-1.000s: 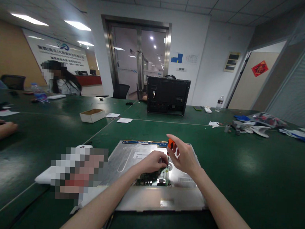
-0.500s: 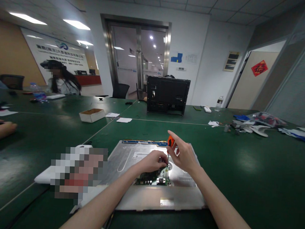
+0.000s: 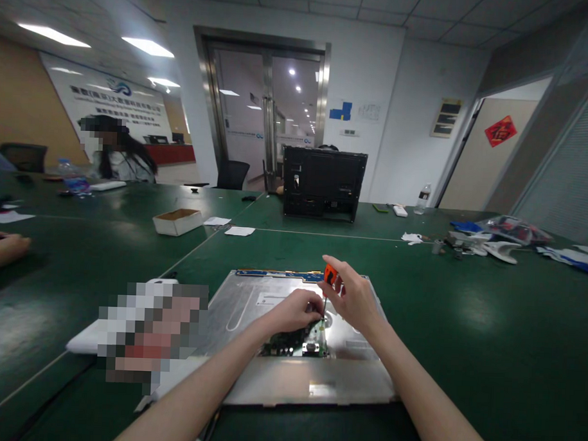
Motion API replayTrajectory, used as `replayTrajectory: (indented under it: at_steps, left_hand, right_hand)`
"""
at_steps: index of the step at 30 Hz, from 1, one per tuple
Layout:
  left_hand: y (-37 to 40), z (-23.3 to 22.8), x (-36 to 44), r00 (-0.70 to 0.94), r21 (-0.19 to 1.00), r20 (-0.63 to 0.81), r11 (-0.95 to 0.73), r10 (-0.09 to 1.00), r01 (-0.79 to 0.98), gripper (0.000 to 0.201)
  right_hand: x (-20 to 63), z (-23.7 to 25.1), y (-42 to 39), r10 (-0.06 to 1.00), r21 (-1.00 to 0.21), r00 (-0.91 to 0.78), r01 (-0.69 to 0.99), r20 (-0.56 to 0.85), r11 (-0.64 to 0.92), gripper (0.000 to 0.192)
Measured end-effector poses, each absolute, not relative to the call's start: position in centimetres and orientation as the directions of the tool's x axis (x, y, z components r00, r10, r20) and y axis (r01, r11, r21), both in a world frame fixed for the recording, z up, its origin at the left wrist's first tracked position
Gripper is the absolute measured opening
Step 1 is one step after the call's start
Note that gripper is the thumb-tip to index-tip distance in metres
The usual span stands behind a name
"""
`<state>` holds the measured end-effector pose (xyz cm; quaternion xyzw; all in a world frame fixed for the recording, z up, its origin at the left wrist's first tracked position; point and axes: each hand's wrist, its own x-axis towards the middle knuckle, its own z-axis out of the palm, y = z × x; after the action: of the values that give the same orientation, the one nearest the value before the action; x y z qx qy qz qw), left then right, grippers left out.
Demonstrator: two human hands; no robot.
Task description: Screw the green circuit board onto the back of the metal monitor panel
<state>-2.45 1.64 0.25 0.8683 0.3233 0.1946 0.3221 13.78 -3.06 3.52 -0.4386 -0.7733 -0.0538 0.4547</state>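
Hardly anything has moved since before: the right hand point(image 3: 356, 300) still holds the orange screwdriver point(image 3: 328, 281) upright in closed fingers, while the left hand point(image 3: 293, 310) pinches the green board point(image 3: 294, 343) on the metal panel point(image 3: 252, 303) near the counter's front edge.

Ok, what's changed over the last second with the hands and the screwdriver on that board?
Very little. The right hand turned slightly around the orange-handled screwdriver, its fingers shifting on the handle, while the tip stayed on the green circuit board. The left hand kept its place on the board beside the shaft. The silver metal panel and the green table look unchanged.
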Motion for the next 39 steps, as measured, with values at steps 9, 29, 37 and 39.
replayTrajectory:
  at_steps: [9,29,37,39]
  left_hand:
    - [1.6,0.3,-2.4,0.717,0.67,0.137,-0.597,0.684,0.441,0.016]
    - [1.8,0.2,-2.6,0.704,0.689,0.119,-0.568,0.701,0.45,0.014]
    - [1.8,0.0,-2.5,0.701,0.676,0.12,-0.575,0.703,0.46,0.016]
    - [1.7,0.1,-2.5,0.703,0.669,0.122,-0.582,0.7,0.463,0.017]
  right_hand:
    - [13.8,3.8,-3.5,0.648,-0.344,-0.24,0.688,0.723,0.639,0.049]
    - [13.6,7.8,-3.1,0.746,-0.227,-0.322,0.817,0.583,0.53,0.024]
    - [12.2,12.3,-1.7,0.915,0.062,-0.286,0.958,0.283,0.28,0.036]
    - [12.3,12.4,-1.4,0.932,0.072,-0.274,0.962,0.237,0.264,0.045]
